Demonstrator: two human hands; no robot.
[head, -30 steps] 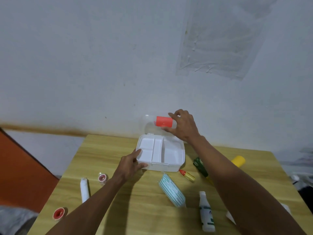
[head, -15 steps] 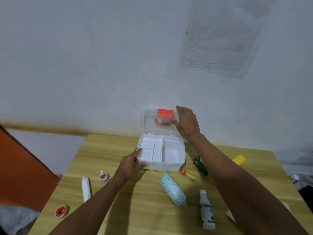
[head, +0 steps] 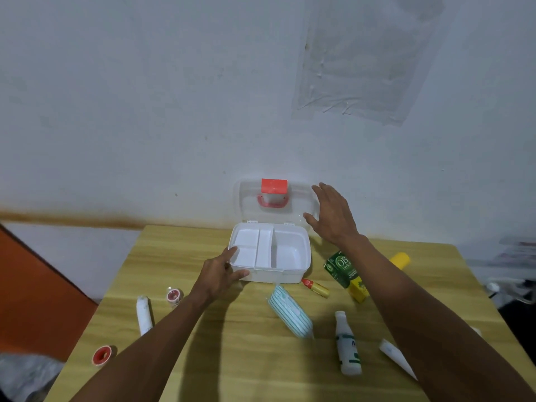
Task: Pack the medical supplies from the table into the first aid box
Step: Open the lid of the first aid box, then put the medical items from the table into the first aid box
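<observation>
The white first aid box (head: 278, 275) stands at the table's far edge, its clear lid (head: 246, 198) with the red latch upright against the wall. A divided tray sits inside. My left hand (head: 220, 274) holds the box's front left corner. My right hand (head: 330, 216) hovers with spread fingers just off the lid's right edge, holding nothing. Around the box lie a striped bandage pack (head: 290, 310), a white bottle (head: 346, 343), a small yellow vial with a red cap (head: 317, 288), a green and yellow carton (head: 345, 274), a white roll (head: 144, 314), and two tape rolls (head: 174, 295) (head: 101, 355).
A yellow item (head: 400, 261) shows behind my right forearm, and a white tube (head: 397, 358) lies at the right front. The wooden table (head: 232, 358) meets the white wall at the back. An orange panel (head: 34, 300) stands left of the table.
My right hand swung the lid up from half open to upright, then let go and drew slightly off to the right. My left hand stayed on the box's corner.
</observation>
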